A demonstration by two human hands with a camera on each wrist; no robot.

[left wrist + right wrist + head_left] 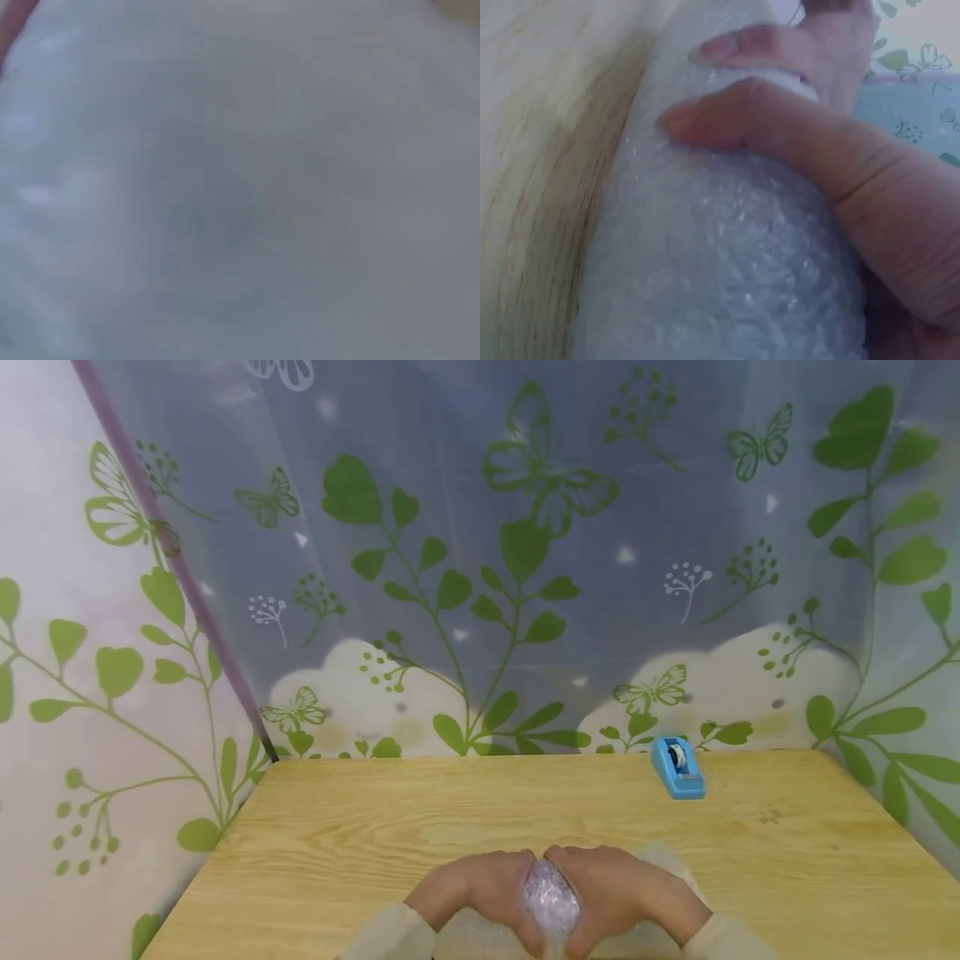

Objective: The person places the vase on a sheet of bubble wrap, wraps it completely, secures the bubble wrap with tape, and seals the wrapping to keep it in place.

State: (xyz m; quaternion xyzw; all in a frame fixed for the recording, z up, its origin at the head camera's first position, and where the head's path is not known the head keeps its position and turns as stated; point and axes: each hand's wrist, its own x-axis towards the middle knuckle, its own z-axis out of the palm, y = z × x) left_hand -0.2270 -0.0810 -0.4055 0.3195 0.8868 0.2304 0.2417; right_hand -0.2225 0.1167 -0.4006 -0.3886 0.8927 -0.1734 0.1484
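Observation:
A roll of clear bubble wrap (552,900) lies across the near edge of the table, between both hands. My left hand (491,887) grips it from the left and my right hand (606,893) from the right, the fingertips almost meeting over it. In the right wrist view, both thumbs press side by side on the bubble wrap (727,247), with the left hand (821,56) beyond the right hand (900,202). Blurred bubble wrap (240,180) fills the left wrist view. Whether anything is wrapped inside cannot be seen.
A blue tape dispenser (678,770) stands at the back right of the wooden table (360,810). Behind and at the sides hang curtains (420,610) printed with leaves and butterflies. A purple pole (187,577) slants down at the left.

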